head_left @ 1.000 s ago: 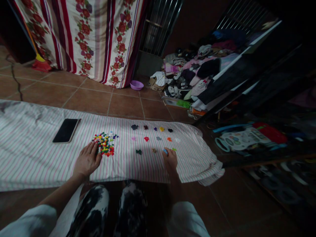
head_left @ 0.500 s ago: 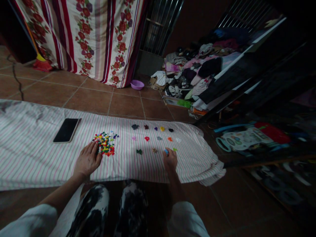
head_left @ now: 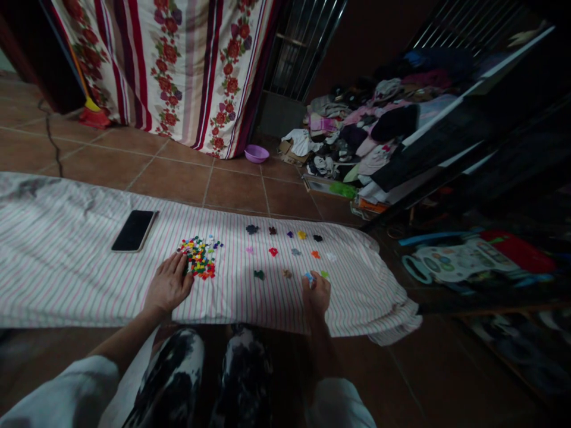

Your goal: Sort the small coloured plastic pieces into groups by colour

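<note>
My left hand (head_left: pixel 168 285) lies with its fingers stretched out on the striped cloth, its fingertips at the left edge of a mixed heap of tiny coloured pieces (head_left: pixel 199 257). My right hand (head_left: pixel 317 293) is curled over the cloth to the right, thumb and fingers close together at a small light blue cluster (head_left: pixel 308 277). Whether a piece sits between those fingers is too small to make out. Beside it lie a lime green cluster (head_left: pixel 325 274) and a tan cluster (head_left: pixel 286 273). Other single-colour clusters form rows behind, among them red (head_left: pixel 273 252), orange (head_left: pixel 316 254) and yellow (head_left: pixel 302 235).
A dark-screened phone (head_left: pixel 134 230) lies on the cloth (head_left: pixel 80 267) at left. Beyond, on the tiled floor, are a purple basin (head_left: pixel 256 154), a floral curtain (head_left: pixel 191 71) and a heap of clothes (head_left: pixel 357 128). A dark rack (head_left: pixel 446 303) stands at right.
The view has shifted, so the whole scene sits a little further right. My right hand's fingers have turned slightly at the light blue cluster; my left hand stays by the mixed heap.
</note>
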A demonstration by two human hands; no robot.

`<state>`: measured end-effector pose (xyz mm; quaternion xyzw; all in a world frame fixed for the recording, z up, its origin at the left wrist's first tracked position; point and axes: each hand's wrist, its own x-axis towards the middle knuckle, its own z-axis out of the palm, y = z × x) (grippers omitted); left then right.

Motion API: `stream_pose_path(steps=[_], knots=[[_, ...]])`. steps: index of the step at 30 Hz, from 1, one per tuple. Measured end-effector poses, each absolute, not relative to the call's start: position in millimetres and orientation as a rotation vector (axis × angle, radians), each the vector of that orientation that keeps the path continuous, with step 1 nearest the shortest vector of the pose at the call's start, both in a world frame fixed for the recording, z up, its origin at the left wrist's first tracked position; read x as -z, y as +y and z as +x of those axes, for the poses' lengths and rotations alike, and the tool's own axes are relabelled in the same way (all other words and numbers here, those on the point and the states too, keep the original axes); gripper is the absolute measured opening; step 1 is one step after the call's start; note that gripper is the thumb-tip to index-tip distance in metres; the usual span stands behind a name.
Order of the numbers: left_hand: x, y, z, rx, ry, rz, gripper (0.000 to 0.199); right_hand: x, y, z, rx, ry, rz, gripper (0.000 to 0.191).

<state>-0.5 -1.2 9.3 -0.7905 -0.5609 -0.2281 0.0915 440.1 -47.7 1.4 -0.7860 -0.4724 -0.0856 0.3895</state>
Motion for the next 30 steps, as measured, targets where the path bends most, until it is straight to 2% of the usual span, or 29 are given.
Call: stream_pose_path(steps=[8, 16, 19, 25, 30], knots=[[-11.0, -2.0, 1.9, 0.721, -1.709, -2.345, 0.056, -19.6, -61.5, 408.1, 0.213, -1.025, -1.909, 0.049], [-10.9, -2.5, 2.1, 0.751, -1.731, -2.368, 0.054, -31.5, -52.9, 328.4, -0.009, -1.437, -1.574, 0.028], [-10.1, -2.4, 2.4, 0.760, -1.740, -2.367, 0.053, -32.6, -46.1, 294.3, -0.181, -1.650, -1.493, 0.026], [-10.3, -2.6, 3.2, 0.756, -1.745, -2.371, 0.054, -35.8, -33.7, 240.9, -0.464, -1.919, -1.549, 0.016], [-11.0, -2.7, 3.3, 0.746, -1.750, -2.365, 0.055, -44.0, -28.1, 208.8, -0.383, -1.962, -1.721, 0.017]])
